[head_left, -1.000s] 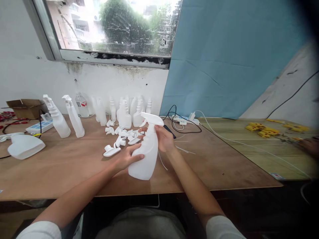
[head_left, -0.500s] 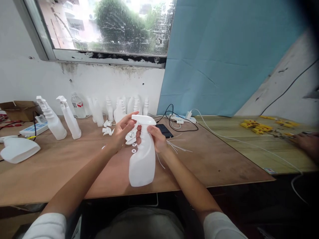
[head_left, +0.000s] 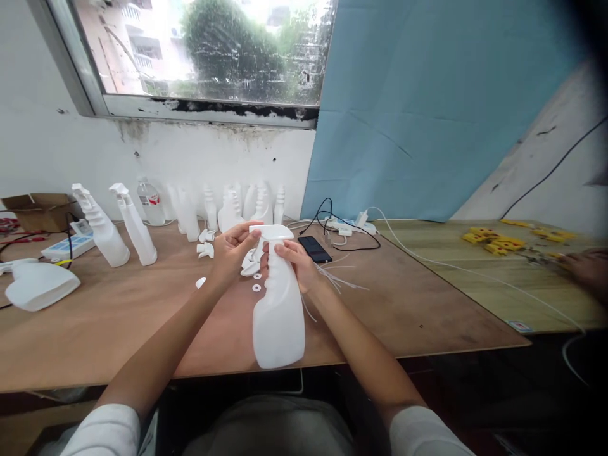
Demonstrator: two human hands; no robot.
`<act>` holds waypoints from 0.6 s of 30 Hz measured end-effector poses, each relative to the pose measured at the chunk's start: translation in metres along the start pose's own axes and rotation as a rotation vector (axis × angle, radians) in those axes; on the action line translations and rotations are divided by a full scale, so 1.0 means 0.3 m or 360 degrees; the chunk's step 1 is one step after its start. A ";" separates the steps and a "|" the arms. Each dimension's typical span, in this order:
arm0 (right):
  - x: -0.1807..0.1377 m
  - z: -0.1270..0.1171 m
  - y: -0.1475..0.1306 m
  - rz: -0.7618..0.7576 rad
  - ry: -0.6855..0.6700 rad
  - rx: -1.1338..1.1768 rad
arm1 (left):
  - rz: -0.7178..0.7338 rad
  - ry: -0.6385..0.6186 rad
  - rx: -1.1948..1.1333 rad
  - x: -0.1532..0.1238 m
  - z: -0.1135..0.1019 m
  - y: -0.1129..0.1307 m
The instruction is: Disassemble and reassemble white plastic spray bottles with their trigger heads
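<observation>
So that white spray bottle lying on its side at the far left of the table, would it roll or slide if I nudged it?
The bottle on its side looks flattish and wide, so it would probably slide rather than roll. It looks like empty thin plastic, so it is likely light and easily pushed across the smooth wooden table.

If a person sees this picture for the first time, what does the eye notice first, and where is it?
First comes the white spray bottle at the centre, held above the near table edge: the right hand grips its neck and the left hand is at the trigger head. Behind, a row of white bottles stands against the wall, and a blue sheet covers the wall on the right.
</observation>
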State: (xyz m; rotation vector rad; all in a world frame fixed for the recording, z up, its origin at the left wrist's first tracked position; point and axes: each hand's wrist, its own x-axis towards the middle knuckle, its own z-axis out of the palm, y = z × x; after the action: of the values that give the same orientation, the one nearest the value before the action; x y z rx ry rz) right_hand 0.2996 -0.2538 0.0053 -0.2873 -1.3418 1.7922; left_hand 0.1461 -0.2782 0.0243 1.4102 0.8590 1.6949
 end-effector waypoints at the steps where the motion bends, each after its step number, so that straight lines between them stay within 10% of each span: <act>1: 0.000 0.001 -0.001 0.0013 0.0000 -0.0008 | 0.0008 0.0002 -0.0011 -0.001 0.001 0.000; 12: 0.030 -0.033 0.011 -0.0092 0.0158 -0.0020 | -0.0148 -0.0301 -0.0104 -0.013 0.012 -0.069; 18: 0.045 -0.117 -0.032 -0.0259 0.0331 -0.0009 | -0.0284 -0.0712 0.0594 -0.071 0.004 -0.201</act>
State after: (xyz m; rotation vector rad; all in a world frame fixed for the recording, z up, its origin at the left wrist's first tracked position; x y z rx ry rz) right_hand 0.3180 -0.2197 0.0038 -0.3475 -1.1885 1.5779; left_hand 0.1573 -0.2672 -0.0376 1.8093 1.0351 1.0568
